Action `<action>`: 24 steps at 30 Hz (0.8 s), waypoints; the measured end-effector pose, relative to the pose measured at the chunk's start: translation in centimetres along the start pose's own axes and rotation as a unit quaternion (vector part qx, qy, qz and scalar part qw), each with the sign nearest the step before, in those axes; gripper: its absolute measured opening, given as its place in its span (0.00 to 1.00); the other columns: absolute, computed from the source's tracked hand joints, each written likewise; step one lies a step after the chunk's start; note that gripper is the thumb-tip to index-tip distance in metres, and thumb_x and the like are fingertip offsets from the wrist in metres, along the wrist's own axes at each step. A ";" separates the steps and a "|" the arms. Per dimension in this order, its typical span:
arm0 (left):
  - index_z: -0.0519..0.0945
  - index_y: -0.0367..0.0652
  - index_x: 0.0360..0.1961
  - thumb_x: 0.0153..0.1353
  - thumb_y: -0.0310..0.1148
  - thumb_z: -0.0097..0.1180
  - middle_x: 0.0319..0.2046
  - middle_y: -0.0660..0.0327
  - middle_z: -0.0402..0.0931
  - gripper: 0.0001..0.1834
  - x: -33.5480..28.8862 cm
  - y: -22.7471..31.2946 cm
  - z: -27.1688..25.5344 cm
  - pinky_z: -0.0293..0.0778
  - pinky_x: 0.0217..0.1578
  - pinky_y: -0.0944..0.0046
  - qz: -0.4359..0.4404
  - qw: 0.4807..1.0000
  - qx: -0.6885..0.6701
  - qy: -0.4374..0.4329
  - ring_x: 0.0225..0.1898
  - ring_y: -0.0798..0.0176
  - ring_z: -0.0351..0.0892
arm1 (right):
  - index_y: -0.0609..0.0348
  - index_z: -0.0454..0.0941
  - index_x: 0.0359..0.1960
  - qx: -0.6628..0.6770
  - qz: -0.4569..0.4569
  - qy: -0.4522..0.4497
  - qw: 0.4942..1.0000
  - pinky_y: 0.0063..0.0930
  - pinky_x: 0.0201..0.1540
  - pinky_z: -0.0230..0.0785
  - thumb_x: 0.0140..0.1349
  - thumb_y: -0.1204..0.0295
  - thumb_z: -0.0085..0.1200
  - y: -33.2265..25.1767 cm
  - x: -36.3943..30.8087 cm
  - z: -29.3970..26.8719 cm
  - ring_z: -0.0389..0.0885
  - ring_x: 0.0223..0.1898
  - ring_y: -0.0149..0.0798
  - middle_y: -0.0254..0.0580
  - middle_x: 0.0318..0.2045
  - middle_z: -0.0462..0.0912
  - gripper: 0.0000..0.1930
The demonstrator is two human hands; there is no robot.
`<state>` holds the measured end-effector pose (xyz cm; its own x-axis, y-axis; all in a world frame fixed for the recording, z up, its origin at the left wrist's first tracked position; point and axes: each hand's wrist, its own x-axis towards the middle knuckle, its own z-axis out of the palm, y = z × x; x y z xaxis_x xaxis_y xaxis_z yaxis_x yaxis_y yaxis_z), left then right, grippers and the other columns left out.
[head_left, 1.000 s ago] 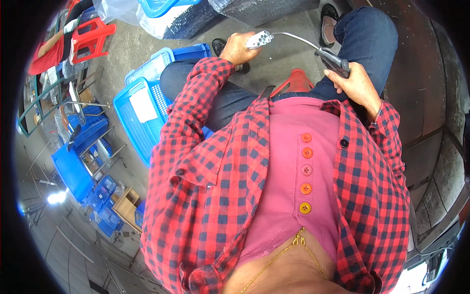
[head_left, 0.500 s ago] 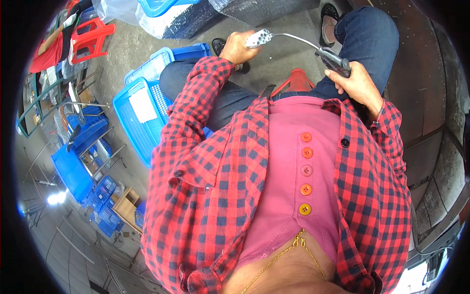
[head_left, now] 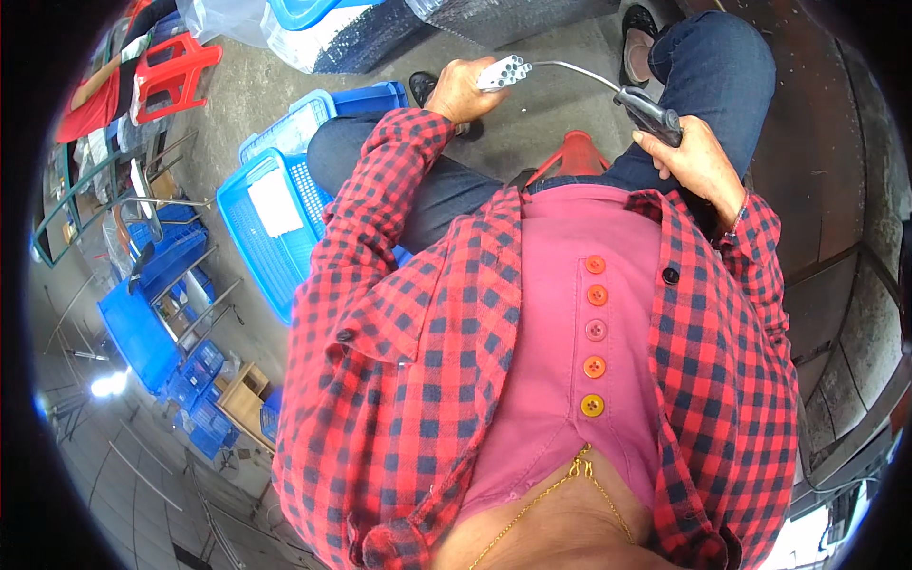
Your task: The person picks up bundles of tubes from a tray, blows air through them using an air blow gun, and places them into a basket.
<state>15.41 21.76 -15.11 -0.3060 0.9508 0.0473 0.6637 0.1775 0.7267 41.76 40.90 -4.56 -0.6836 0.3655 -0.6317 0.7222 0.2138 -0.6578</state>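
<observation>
In my left hand (head_left: 460, 93) is a bundle of short, pale metallic tubes (head_left: 502, 74), their open ends pointing right. The fingers are closed round it. My right hand (head_left: 698, 160) grips a black-handled tool (head_left: 650, 116), whose exact kind I cannot make out. From its front a thin, bent metal pipe (head_left: 581, 72) arcs left. The pipe's tip is at the tube ends; whether it touches them I cannot tell. Both hands are held above my spread knees.
A blue plastic basket (head_left: 249, 220) with a pale sheet stands by my left knee. Red stools (head_left: 177, 78) and a person's red garment (head_left: 93, 106) are at the far left. Wrapped bundles (head_left: 366, 43) lie ahead. A dark brown panel (head_left: 803, 142) runs along my right.
Almost nothing differs. The tool and its pipe have shifted very slightly; both hands keep their hold.
</observation>
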 end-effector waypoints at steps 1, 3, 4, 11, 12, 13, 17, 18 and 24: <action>0.77 0.40 0.26 0.46 0.29 0.59 0.21 0.50 0.76 0.06 0.0 0.0 0.0 0.72 0.26 0.58 0.000 1.000 -0.001 0.001 0.25 0.45 0.78 | 0.66 0.77 0.25 0.003 0.000 -0.002 1.000 0.24 0.21 0.65 0.58 0.61 0.58 0.0 0.0 0.0 0.72 0.15 0.26 0.34 0.13 0.74 0.17; 0.77 0.40 0.26 0.46 0.29 0.59 0.21 0.50 0.76 0.06 0.0 -0.2 0.0 0.72 0.26 0.58 0.000 1.000 -0.001 0.002 0.25 0.45 0.78 | 0.67 0.76 0.24 0.010 -0.001 -0.007 1.000 0.24 0.22 0.67 0.58 0.60 0.58 0.2 0.0 -0.1 0.73 0.16 0.27 0.35 0.14 0.75 0.18; 0.77 0.40 0.26 0.46 0.29 0.59 0.21 0.50 0.76 0.06 0.0 -0.3 0.1 0.72 0.26 0.57 -0.003 1.000 0.002 0.003 0.25 0.45 0.78 | 0.67 0.76 0.23 0.016 -0.003 -0.012 1.000 0.25 0.22 0.68 0.58 0.59 0.58 0.2 0.0 -0.1 0.75 0.17 0.28 0.37 0.15 0.75 0.20; 0.78 0.42 0.28 0.44 0.34 0.62 0.22 0.51 0.78 0.10 -0.2 -0.5 0.2 0.73 0.28 0.54 -0.017 1.000 0.006 -0.003 0.28 0.44 0.78 | 0.65 0.76 0.24 0.018 0.011 -0.035 0.999 0.24 0.22 0.68 0.58 0.59 0.58 -0.4 -0.2 -0.5 0.74 0.16 0.27 0.35 0.15 0.74 0.18; 0.78 0.42 0.28 0.44 0.34 0.62 0.22 0.51 0.78 0.10 -0.2 -0.6 0.3 0.73 0.28 0.54 -0.016 1.000 0.006 -0.004 0.28 0.44 0.78 | 0.64 0.76 0.24 0.037 -0.001 -0.036 0.999 0.22 0.18 0.64 0.58 0.60 0.58 -0.1 -0.1 -0.4 0.73 0.16 0.25 0.33 0.14 0.74 0.17; 0.78 0.42 0.28 0.44 0.34 0.62 0.22 0.51 0.78 0.10 -0.2 -0.6 0.3 0.73 0.28 0.53 -0.016 1.000 0.008 -0.007 0.28 0.44 0.78 | 0.62 0.75 0.23 0.056 -0.013 -0.037 0.998 0.20 0.14 0.61 0.59 0.60 0.57 0.1 0.0 -0.4 0.72 0.15 0.24 0.32 0.14 0.74 0.17; 0.77 0.40 0.26 0.46 0.30 0.60 0.21 0.51 0.76 0.07 -0.4 -0.6 0.3 0.72 0.27 0.58 -0.009 1.000 0.003 -0.012 0.26 0.45 0.78 | 0.61 0.75 0.24 0.056 -0.014 -0.042 0.997 0.18 0.13 0.59 0.59 0.59 0.57 0.1 0.3 -0.2 0.72 0.15 0.23 0.31 0.14 0.74 0.16; 0.77 0.40 0.26 0.46 0.30 0.60 0.21 0.51 0.76 0.07 -0.3 -0.5 0.3 0.72 0.27 0.58 -0.009 1.000 0.002 -0.013 0.26 0.45 0.78 | 0.61 0.75 0.24 0.052 -0.013 -0.041 0.998 0.18 0.13 0.59 0.59 0.60 0.57 0.1 0.4 -0.2 0.72 0.15 0.23 0.31 0.14 0.74 0.16; 0.78 0.40 0.27 0.46 0.30 0.60 0.21 0.51 0.77 0.07 -0.2 -0.4 0.4 0.73 0.27 0.59 -0.016 1.000 0.008 -0.016 0.25 0.46 0.78 | 0.62 0.75 0.24 0.050 -0.004 -0.041 0.998 0.20 0.16 0.61 0.59 0.59 0.57 -0.4 0.2 -0.4 0.72 0.15 0.24 0.32 0.14 0.74 0.17</action>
<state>15.49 21.60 -15.72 -0.3052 0.9523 0.0012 0.6641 0.2119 0.7170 41.39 41.26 -4.25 -0.6983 0.2882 -0.6552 0.7056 0.1238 -0.6977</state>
